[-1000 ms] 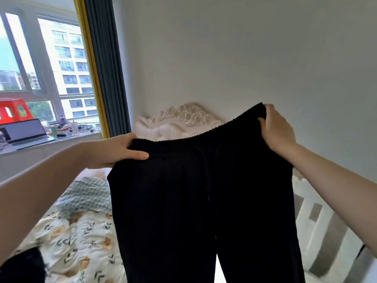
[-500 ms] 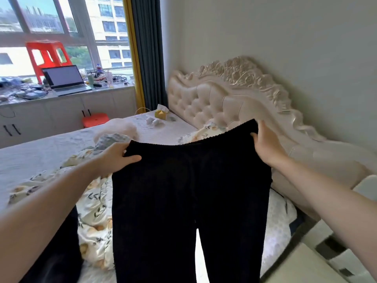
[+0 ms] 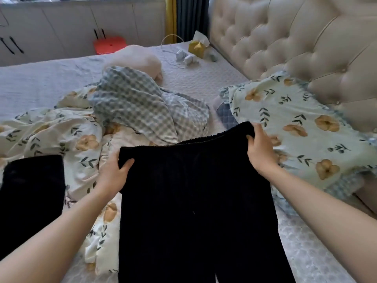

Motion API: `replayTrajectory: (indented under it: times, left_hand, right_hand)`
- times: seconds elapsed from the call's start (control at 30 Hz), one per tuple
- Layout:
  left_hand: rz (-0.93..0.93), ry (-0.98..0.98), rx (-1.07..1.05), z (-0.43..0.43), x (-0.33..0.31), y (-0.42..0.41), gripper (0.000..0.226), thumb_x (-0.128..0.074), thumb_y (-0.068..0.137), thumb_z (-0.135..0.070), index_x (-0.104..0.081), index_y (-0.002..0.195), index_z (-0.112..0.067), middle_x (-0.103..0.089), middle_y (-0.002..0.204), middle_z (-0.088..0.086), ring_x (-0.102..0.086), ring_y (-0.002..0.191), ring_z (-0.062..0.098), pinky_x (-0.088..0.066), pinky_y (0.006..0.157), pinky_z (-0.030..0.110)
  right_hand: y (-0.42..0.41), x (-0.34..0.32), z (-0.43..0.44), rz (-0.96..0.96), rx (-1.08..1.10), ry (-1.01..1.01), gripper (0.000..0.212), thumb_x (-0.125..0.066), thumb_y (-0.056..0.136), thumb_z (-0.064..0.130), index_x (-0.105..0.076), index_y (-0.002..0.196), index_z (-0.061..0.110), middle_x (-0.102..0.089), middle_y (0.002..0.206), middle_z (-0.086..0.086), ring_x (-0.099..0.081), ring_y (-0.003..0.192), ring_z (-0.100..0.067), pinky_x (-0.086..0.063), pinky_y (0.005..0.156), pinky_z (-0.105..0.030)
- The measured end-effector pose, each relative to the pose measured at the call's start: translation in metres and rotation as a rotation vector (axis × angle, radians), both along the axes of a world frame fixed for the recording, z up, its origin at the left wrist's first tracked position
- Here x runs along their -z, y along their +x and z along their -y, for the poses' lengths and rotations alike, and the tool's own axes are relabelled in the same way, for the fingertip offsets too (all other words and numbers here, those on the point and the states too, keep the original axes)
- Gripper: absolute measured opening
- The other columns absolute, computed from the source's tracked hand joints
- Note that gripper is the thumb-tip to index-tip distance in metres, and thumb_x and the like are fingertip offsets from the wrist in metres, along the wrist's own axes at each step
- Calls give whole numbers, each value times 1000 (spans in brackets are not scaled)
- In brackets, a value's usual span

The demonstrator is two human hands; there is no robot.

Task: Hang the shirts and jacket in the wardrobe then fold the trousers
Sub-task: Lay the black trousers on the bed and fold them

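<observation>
Between the two hands hang the black trousers (image 3: pixel 193 201), held up by the waistband over the bed (image 3: pixel 40 78), front towards the camera; the legs run off the bottom edge, so their ends and length cannot be seen. The left hand (image 3: pixel 114 174) grips the waistband's left corner with the thumb laid over the front, its fingers hidden behind the cloth. The right hand (image 3: pixel 260 152) grips the right corner, held higher and further away, its fingertips lost in the dark fabric. The cloth is so dark that seams and folds barely show. Left of the left hand lies another dark garment (image 3: pixel 32 190), cut off by the frame edge; what it is cannot be told. Beyond the hands a floral quilt (image 3: pixel 61 131) lies rumpled with a checked cloth (image 3: pixel 130 107) heaped on it. Right of the right hand a floral pillow (image 3: pixel 295 123) leans against the tufted headboard (image 3: pixel 285 37). Far beyond sit a yellow tissue box (image 3: pixel 196 48) and small white items, too blurred to identify
</observation>
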State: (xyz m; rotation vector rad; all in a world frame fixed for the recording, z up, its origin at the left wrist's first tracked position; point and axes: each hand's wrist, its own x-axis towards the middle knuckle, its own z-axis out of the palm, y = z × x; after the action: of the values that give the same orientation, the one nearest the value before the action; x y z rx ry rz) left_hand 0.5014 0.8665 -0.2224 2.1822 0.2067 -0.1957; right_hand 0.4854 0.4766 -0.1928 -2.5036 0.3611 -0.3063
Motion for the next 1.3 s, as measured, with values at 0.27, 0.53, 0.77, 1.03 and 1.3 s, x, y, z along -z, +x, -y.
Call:
replayTrajectory:
  times: [0.27,0.53,0.77,1.03,1.3]
  left_hand:
    - [184,62,-71,-25,79,44,20,-58,98,-29,-53,118,-26,-57,95,-18,-55,95,14,-41,81,30]
    - [461,168,-125,-39,14,171,27,-55,97,-39,-53,118,-22,-59,103,-3,-56,93,21,-45,80,40]
    - [392,568,-204,-5,68,204,51,-49,99,-34,-32,145,-19,-43,143,17,-43,125,45,-37,99,61]
    - [90,795,233,41,202,205,70,-6,80,-81,32,136,-61,37,156,-12,29,145,34,-3,105,80]
    - [-14,834,290,41,202,222,71,-12,83,-79,30,137,-61,36,156,-10,25,146,36,-6,104,80]
  right_hand:
    - [72,85,-28,75,-38,91,27,-40,100,9,-52,122,17,-56,109,-15,-48,89,-18,-29,73,-17]
    - [196,19,-45,297,22,180,24,-46,98,14,-55,120,12,-57,100,7,-52,88,-7,-35,73,-7]
    - [271,76,-62,85,108,289,30,-55,97,23,-45,121,8,-53,107,-5,-53,89,-17,-40,70,-25]
    - [303,205,-56,-250,33,232,68,-58,92,48,-33,139,5,-44,142,-16,-41,131,-34,-37,105,-40]
    - [290,229,-27,-361,145,360,87,-50,82,73,-53,130,1,-57,129,-19,-54,117,-34,-45,93,-35]
